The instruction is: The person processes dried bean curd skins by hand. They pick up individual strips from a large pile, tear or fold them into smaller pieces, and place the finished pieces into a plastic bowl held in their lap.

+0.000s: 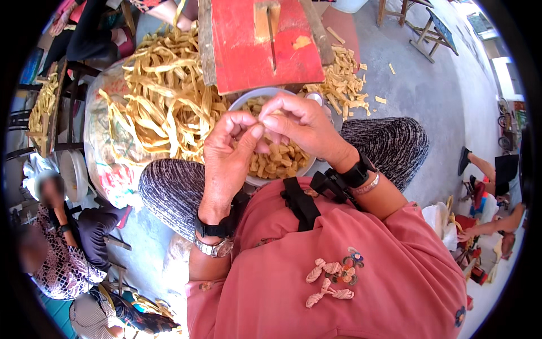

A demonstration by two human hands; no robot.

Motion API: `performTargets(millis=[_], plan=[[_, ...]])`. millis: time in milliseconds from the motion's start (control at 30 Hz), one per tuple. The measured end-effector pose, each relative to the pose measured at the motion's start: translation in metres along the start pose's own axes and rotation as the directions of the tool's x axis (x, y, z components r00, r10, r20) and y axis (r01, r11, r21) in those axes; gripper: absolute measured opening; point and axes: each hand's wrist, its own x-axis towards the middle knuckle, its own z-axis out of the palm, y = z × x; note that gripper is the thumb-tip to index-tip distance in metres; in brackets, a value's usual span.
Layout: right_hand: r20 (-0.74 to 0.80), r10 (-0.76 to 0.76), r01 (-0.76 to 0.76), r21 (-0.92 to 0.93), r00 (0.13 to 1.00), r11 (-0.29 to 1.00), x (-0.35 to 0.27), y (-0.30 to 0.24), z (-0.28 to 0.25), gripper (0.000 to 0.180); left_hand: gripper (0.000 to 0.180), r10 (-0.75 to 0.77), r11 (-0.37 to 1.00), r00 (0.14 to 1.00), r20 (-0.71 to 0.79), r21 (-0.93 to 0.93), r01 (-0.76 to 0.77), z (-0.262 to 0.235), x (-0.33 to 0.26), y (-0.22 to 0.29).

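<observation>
My left hand (230, 148) and my right hand (305, 125) meet over a white basin (309, 168) between my knees. Thumbs and fingertips of both are pinched together; whatever small thing lies between them is too hidden to make out. Below them the basin holds many short, yellow cut pieces (278, 160). Just beyond it stands a red-topped board (237, 51) carrying a small wooden block (266, 21) with a thin dark blade or slot running along it.
Long yellow strips (169, 101) are heaped on a plastic sheet (97, 133) to the left. Short pieces (344, 79) lie scattered on the floor right of the board. A wooden stool (433, 34) stands far right. Other people sit at both sides.
</observation>
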Motion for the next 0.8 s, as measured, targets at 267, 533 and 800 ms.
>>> performTargets(millis=[267, 533, 800], plan=[[-0.149, 0.031, -0.024, 0.045, 0.988, 0.999, -0.005, -0.018, -0.008, 0.025, 0.011, 0.099, 0.992, 0.995, -0.02, 0.075, -0.097, 0.024, 0.012, 0.012], [-0.122, 0.116, -0.103, 0.11, 0.986, 0.989, -0.007, -0.016, -0.016, 0.044, 0.017, 0.293, 0.916, 0.956, 0.022, 0.281, -0.287, 0.033, 0.018, 0.007], [-0.161, 0.103, -0.052, 0.292, 0.982, 0.955, -0.015, -0.013, -0.01, 0.036, 0.012, 0.175, 0.979, 0.985, 0.001, 0.107, -0.174, 0.038, 0.012, 0.019]])
